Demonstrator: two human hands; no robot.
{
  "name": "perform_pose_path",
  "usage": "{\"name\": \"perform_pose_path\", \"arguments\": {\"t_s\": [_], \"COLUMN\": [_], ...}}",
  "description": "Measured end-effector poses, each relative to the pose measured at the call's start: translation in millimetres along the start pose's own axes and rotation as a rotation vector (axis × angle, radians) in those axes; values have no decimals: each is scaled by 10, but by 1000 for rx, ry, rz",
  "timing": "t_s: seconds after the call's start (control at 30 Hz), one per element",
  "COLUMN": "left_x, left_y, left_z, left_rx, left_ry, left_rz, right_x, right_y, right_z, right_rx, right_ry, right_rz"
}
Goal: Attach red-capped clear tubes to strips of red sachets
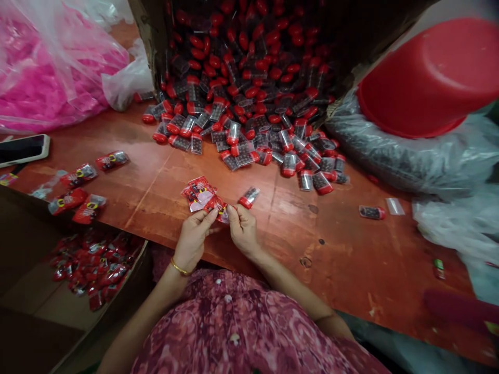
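Note:
Near the table's front edge, my left hand (195, 235) and my right hand (244, 228) pinch a small red printed packet (219, 208) between them, each at one side. Just beyond it lies a loose stack of similar red printed packets (198, 192), partly touching the held one. A small clear container with a red end (249, 197) rests on the table right behind my right hand. Farther back, a large heap of such red-capped containers (249, 135) spills out of a tipped cardboard box.
Wrapped red packs (78, 175) lie at the left edge, above a carton of more packs (95, 267). A phone (23, 149) and pink-filled bag (50, 72) are left. A red tub (429, 78) stands on a plastic bag (409, 161) at right. One container (371, 212) lies nearby.

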State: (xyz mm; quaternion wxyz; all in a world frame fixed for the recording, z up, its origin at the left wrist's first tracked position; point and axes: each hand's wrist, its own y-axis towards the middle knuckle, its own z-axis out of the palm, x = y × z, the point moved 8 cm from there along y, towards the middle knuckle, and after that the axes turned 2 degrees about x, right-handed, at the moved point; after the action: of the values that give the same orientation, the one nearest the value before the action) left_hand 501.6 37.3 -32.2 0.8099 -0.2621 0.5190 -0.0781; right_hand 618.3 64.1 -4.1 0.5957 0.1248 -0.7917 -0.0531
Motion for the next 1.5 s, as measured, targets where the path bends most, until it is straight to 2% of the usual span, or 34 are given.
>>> {"name": "perform_pose_path", "arguments": {"t_s": [0.1,0.2,0.3,0.37,0.43,0.53,0.63,0.77,0.9,1.03,1.13,1.33,1.5], "left_x": [20,-72,-166,-187,-171,-116,-95,-123,-147,-139,-148,-203,-174], "left_y": [11,58,92,102,108,116,121,122,132,130,119,126,120], "left_z": [-65,-159,-163,-121,-64,0,15,9,34,62,56,22,68], "left_rx": [-52,-121,-149,-151,-137,-102,-83,-96,-90,-52,-33,-24,5], "left_ry": [-77,-110,-129,-135,-144,-150,-141,-117,-68,-14,40,201,154], "left_rz": [-40,-6,9,-2,-27,-67,-78,-57,0,53,94,233,258], "right_x": [42,78,-73,-208,-321,-432,-459,-374,-244,-199,-183,-134,-159], "right_y": [36,201,392,451,464,432,319,99,-96,-151,-112,-70,-84], "right_z": [-80,-367,-603,-657,-657,-632,-628,-683,-641,-563,-542,-501,-468], "right_rx": [129,232,416,541,589,522,434,367,397,418,395,364,311], "right_ry": [-86,-329,-569,-669,-730,-765,-680,-343,69,214,203,205,198], "right_rz": [-87,-252,-327,-355,-366,-337,-273,-76,180,386,430,406,410]}}
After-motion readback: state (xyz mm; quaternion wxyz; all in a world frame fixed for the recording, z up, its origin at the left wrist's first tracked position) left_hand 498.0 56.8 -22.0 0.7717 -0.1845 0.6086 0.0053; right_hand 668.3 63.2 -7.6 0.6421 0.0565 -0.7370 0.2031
